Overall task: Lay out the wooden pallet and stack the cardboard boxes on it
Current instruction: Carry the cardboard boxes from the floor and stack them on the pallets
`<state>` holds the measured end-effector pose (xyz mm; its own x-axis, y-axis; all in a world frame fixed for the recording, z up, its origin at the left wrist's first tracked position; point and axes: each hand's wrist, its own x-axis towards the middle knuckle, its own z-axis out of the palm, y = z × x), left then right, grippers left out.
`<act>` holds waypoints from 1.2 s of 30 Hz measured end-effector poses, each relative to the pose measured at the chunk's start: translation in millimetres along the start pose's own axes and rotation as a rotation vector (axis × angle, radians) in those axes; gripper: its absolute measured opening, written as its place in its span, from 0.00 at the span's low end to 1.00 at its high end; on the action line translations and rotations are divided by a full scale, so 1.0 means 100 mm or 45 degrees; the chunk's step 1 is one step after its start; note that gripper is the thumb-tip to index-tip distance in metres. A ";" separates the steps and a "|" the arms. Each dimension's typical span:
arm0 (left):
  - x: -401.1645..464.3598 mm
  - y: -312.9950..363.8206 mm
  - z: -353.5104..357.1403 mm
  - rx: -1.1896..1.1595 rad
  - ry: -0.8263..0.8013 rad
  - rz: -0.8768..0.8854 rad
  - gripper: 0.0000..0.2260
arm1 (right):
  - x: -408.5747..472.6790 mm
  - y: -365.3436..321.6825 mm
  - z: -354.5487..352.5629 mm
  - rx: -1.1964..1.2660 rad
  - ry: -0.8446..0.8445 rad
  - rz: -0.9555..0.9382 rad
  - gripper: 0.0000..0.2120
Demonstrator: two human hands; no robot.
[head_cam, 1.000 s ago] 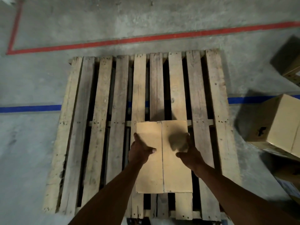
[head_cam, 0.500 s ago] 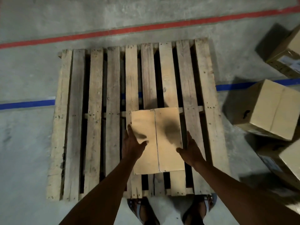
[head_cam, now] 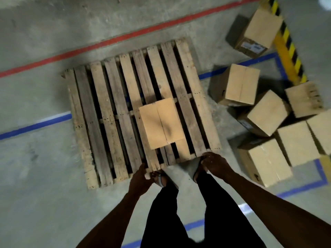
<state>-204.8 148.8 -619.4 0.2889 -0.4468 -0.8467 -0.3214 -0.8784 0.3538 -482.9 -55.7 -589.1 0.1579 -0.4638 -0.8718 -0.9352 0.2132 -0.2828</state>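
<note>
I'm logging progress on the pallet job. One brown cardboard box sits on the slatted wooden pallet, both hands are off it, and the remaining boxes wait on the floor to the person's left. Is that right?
Not quite: in the head view the remaining brown cardboard boxes wait on the floor to the person's right, not left. The rest holds: one brown cardboard box sits on the slatted wooden pallet, and the left hand and right hand are both off it.

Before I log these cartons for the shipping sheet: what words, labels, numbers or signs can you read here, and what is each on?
No text here can be read.
Far box: white and blue label on its side, too blurred to read.
Box beside the pallet: small dark mark on its side, illegible.
Nearest floor box: small dark mark low on its side, illegible.
Box on the pallet: no print visible.
Yellow and black hazard stripe: pattern only, no words.
</note>
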 end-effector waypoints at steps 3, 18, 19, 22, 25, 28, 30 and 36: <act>-0.51 0.14 -0.17 0.080 -0.074 0.044 0.41 | -0.70 -0.06 0.02 0.250 0.110 0.004 0.17; -1.26 1.47 0.22 0.433 0.079 0.261 0.24 | -2.07 1.62 -0.31 0.524 0.124 -0.117 0.17; -1.35 1.63 0.39 0.459 0.081 0.280 0.22 | -2.09 1.90 -0.38 0.574 0.163 -0.107 0.17; -1.62 2.10 1.05 0.471 0.102 0.300 0.18 | -2.27 2.77 -0.55 0.809 0.248 0.005 0.14; -1.94 2.68 1.85 0.433 0.100 0.411 0.15 | -2.50 3.64 -0.67 0.932 0.292 0.103 0.12; -2.12 3.26 2.67 0.380 -0.024 0.521 0.15 | -2.72 4.43 -0.82 1.047 0.377 0.208 0.11; -2.10 3.54 3.14 0.367 -0.100 0.566 0.18 | -2.80 4.79 -0.92 1.167 0.437 0.269 0.12; -2.25 4.36 4.04 0.354 -0.301 0.666 0.12 | -2.73 5.25 -1.18 1.418 0.475 0.399 0.11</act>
<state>-774.3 -65.1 -434.8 -0.1661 -0.7274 -0.6658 -0.5974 -0.4629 0.6548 -1054.2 81.7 -452.1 -0.2985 -0.4393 -0.8473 -0.1029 0.8974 -0.4291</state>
